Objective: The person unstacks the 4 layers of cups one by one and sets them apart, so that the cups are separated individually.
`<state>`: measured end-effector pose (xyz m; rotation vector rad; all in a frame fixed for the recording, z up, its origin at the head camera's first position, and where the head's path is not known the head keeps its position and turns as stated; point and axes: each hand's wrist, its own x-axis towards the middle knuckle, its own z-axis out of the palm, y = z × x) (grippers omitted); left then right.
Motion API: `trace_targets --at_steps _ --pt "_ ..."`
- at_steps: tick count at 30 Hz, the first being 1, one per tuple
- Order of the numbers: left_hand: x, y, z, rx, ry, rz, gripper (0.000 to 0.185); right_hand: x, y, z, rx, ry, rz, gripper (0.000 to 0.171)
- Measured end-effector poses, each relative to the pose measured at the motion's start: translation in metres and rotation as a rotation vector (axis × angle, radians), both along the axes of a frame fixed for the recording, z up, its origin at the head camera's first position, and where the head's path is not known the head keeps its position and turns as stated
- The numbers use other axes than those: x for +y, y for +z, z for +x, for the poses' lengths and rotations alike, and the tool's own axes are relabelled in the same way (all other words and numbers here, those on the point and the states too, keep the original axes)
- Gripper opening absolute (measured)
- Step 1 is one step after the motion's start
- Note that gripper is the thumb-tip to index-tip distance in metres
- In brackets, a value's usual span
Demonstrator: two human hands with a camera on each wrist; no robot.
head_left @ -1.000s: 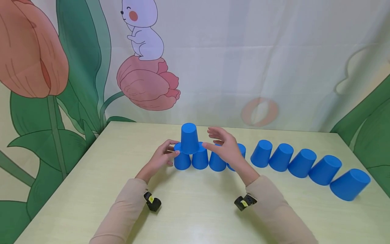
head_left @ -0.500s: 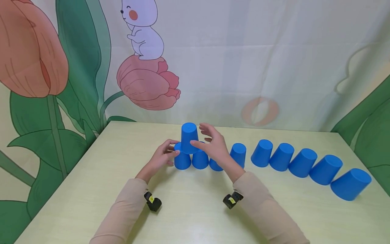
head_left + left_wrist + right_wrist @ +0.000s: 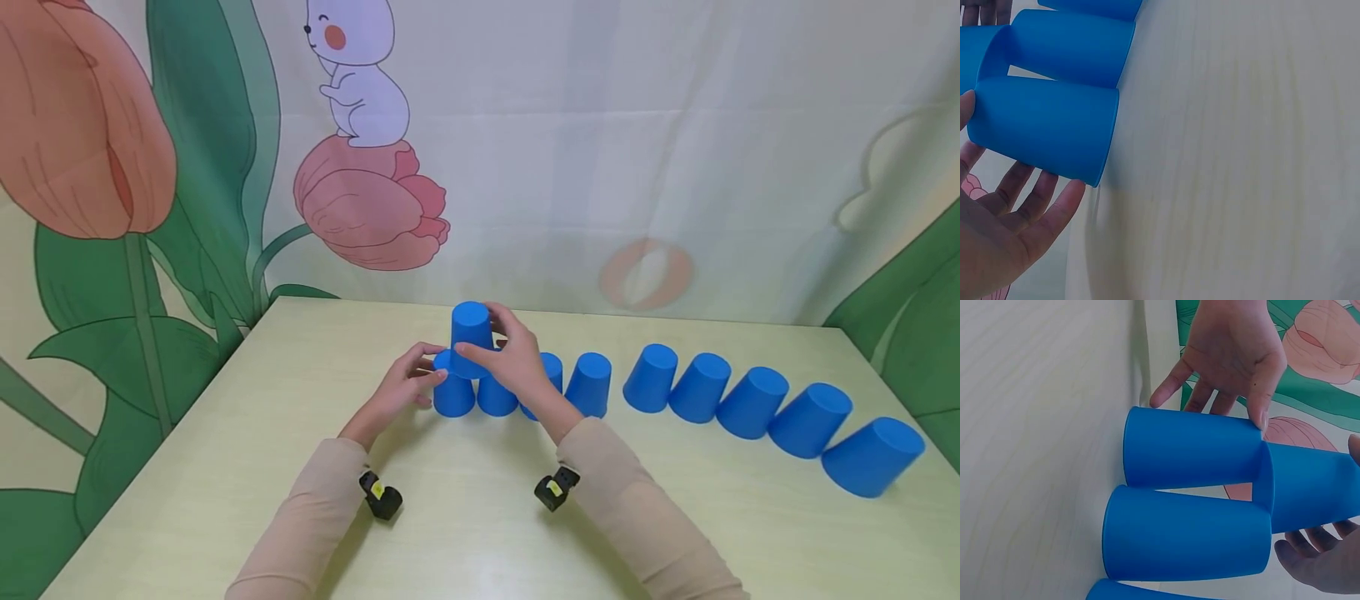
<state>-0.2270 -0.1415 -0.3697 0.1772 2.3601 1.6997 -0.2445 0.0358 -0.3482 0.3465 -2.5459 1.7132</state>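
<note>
Since half a second ago, my right hand (image 3: 513, 358) has curled around the top cup (image 3: 472, 337), perched on two bench cups; left hand (image 3: 401, 385) relaxed, touching the end cup (image 3: 453, 396). Light, slippery plastic, I judge: grasp mid-wall.

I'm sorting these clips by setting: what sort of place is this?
Probably a children's playroom or a staged play corner: a cartoon rabbit and tulip backdrop, a pale wooden table, and a row of blue plastic cups being stacked.

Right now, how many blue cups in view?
10. One top cup, held by the right hand, sits on a base row of four cups; five more cups trail rightward on the table. The hand partly covers one base cup.
</note>
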Motion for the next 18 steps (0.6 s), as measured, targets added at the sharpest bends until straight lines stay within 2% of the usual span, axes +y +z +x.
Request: trace_targets --at_steps 9,18 --pt "0.001 0.000 0.000 0.000 0.004 -0.003 0.043 -0.001 0.001 0.002 -0.007 -0.032 0.004 0.065" --pt "-0.005 -0.033 -0.020 0.004 0.025 -0.016 0.047 0.017 0.004 0.018 -0.014 -0.023 -0.023 0.062"
